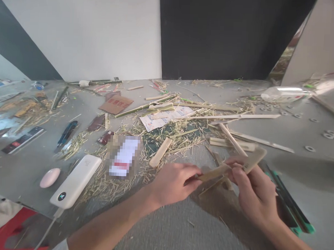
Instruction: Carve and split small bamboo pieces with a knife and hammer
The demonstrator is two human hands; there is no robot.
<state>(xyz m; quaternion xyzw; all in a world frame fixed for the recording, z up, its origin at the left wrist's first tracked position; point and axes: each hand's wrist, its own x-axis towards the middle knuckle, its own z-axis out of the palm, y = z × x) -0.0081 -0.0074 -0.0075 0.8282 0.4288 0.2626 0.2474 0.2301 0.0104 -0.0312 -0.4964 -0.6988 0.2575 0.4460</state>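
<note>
My left hand and my right hand are both closed on a flat bamboo strip, held just above the grey table. The left fingers pinch its near end, and the right thumb and fingers grip it further along, where the wider far end sticks up to the right. Under the hands lie thin slivers. A short bamboo piece rests on the table just left of my left hand.
Bamboo strips, shavings and a printed paper litter the middle. A white power bank, a pink oval object, a blue cutter and a ruler lie left. A green-edged tool lies right, and a clear bottle far right.
</note>
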